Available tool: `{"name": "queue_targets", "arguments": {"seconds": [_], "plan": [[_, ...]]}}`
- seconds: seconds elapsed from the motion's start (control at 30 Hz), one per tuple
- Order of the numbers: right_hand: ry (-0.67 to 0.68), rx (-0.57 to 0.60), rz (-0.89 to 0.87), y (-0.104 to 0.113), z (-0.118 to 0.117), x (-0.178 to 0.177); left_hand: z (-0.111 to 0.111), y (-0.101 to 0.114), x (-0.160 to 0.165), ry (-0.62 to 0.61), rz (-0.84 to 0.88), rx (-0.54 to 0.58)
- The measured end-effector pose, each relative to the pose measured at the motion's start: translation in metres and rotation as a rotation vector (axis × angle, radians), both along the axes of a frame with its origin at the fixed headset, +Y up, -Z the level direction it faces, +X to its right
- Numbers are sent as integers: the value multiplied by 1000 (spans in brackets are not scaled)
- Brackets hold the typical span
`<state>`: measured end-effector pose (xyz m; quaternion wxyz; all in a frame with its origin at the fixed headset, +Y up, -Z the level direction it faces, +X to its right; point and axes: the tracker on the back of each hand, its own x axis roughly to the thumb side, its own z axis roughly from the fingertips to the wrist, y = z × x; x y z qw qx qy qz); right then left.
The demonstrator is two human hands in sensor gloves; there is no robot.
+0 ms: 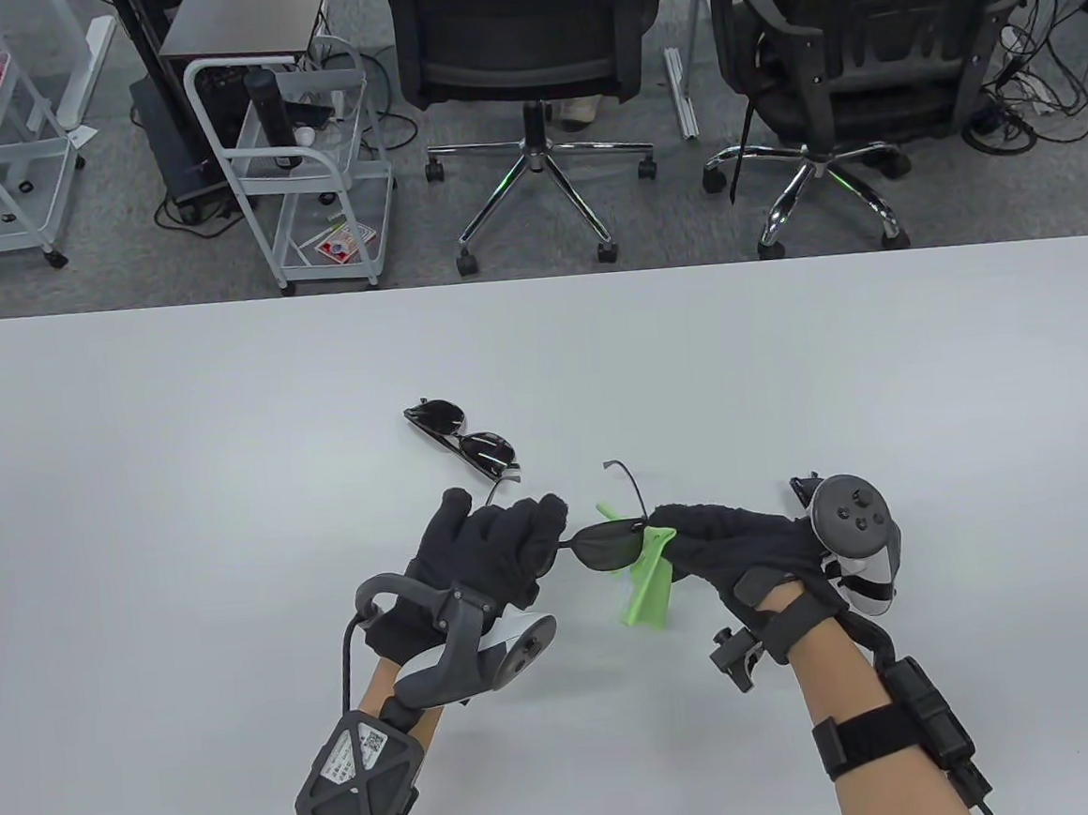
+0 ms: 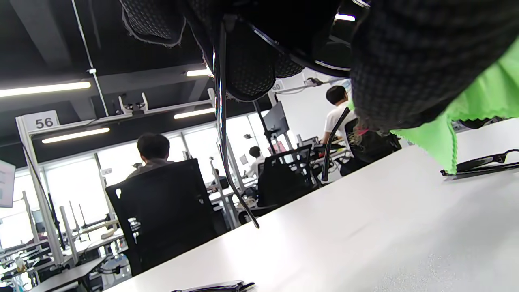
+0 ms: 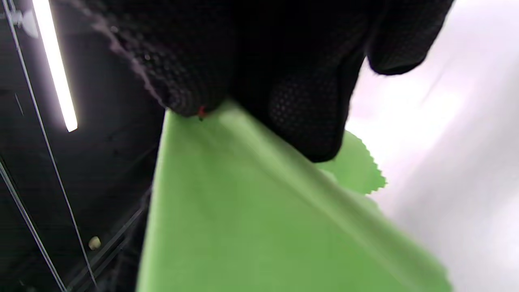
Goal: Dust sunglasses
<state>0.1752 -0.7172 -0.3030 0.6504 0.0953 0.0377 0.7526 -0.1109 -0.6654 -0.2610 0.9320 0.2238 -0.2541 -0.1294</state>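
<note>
Dusting sunglasses [image 1: 602, 546] above tabletop [image 1: 228, 451].
Left hand [image 1: 485, 553] gripping frame at 9 o'clock; right hand [image 1: 743, 542] pinching green cloth [image 1: 643, 592] on lens.

One pair of dark sunglasses [image 1: 604, 542] is held above the worktop [image 1: 228, 451], a green cloth [image 1: 645, 583] draped at its right lens. A second dark pair [image 1: 463, 437] lies at eleven o'clock from it.

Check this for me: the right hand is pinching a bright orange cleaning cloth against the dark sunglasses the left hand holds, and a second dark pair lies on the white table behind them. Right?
Not quite: the cleaning cloth is bright green, not orange, as the table view and right wrist view show. The rest holds: the right hand pinches it against the dark sunglasses held by the left hand, and a second dark pair lies on the white table behind them.
</note>
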Motion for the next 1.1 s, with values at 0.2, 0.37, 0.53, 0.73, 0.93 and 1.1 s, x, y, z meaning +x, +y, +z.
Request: {"name": "queue_targets", "arguments": {"seconds": [0.2,0.37,0.53,0.73,0.93,1.1], "plan": [[21,-80,-93,-5,2,-5,2,1,2,-2,-15,26],[29,-103,-135,-5,8,-14,3,2,4,0,-10,39],[81,-72,-149,0,11,-24,3,2,2,-4,12,26],[291,5,-148,7,7,-28,3,6,-1,-3,56,4],[154,25,-42,7,11,-31,6,3,7,-29,22,-3],[32,-22,-85,0,15,-32,8,1,13,-42,7,2]]}}
